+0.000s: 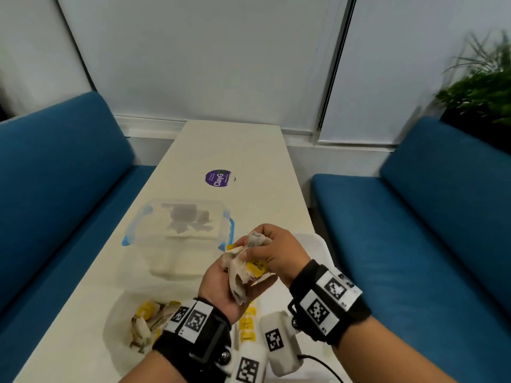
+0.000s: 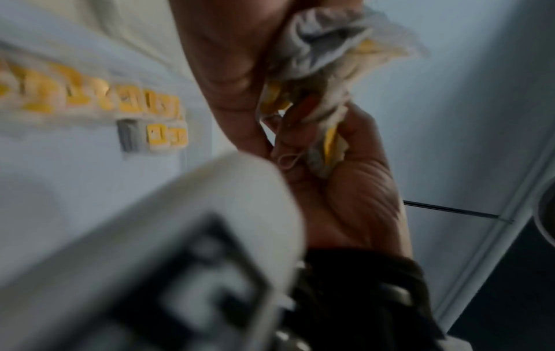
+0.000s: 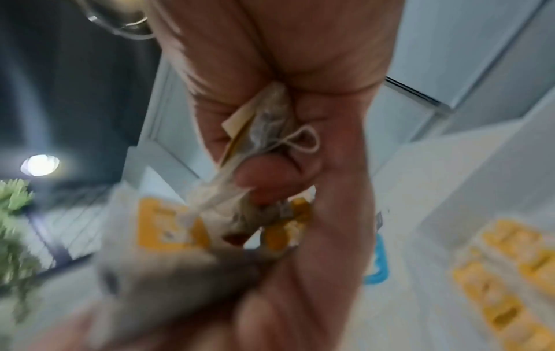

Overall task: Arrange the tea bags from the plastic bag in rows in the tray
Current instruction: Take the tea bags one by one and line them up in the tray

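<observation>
Above the table's near end, my left hand lies palm up and holds a crumpled bunch of tea bags with yellow tags. My right hand meets it from the right and pinches one tea bag at the top of the bunch. In the right wrist view that tea bag and its string loop sit between thumb and fingers. The white tray lies beneath the hands, with rows of yellow-tagged tea bags in it. The plastic bag lies at lower left, with more tea bags inside.
A clear lidded container with blue clips stands just beyond the hands. Farther along the table is a round purple sticker. Blue sofas flank the table on both sides, and a plant stands at far right.
</observation>
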{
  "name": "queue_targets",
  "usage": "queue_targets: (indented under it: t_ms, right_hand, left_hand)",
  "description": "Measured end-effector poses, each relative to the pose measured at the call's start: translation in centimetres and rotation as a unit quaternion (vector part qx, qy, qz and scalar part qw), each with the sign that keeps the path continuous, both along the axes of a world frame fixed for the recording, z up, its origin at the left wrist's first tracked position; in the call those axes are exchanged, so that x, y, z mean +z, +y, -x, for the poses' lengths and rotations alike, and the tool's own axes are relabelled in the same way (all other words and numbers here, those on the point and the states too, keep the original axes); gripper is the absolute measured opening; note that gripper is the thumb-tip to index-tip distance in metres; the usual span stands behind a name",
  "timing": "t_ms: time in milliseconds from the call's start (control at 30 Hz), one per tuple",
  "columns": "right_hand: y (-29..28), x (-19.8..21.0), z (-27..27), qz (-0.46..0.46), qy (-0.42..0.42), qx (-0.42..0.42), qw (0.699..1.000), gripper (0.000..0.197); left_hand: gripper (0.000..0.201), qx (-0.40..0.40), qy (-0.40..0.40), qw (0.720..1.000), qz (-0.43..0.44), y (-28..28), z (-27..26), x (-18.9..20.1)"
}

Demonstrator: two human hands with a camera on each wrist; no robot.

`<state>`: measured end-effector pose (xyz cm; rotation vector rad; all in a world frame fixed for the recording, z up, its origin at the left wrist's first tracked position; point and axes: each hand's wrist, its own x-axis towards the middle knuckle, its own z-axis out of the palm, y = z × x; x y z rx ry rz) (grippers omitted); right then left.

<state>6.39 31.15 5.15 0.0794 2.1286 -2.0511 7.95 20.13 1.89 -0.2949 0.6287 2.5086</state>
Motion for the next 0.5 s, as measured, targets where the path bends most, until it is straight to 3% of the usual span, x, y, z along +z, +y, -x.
queue_targets:
  t_ms: [100,167,267,333,500]
  right_hand:
    - [0.7,-1.8,-0.1,-0.117,0.071,-0.067,0.988,0.033]
    - [0.9,-2.8,-0.4,-0.173,0.101,-0.062,0.978,0.029]
    - [1.3,-3.8,-0.5,-0.292,0.108,-0.009,0.950,0.020]
    - [1.5,-4.2,-0.3,-0.308,0.088,-0.007,0.947,0.019]
    - [0.7,-5.2,-0.1,-0.279,0.056,-0.047,0.957,0.023]
  left_hand:
    - [0.056,0.022,-0.015,0.999,-0.027,2.0,-0.3,-0.8]
    - [0.061,0.041,-0.015,0.999,-0.019,2.8,-0.6,-1.3]
    - [0.028,0.034,-0.002,0.999,0.034,3.5,-0.8,-2.0]
    - [0.021,0.025,-0.020,0.998,0.051,3.5,-0.9,-2.2]
    - [0.025,-0.009,-0.074,0.993,0.094,2.5,-0.4,-1.9]
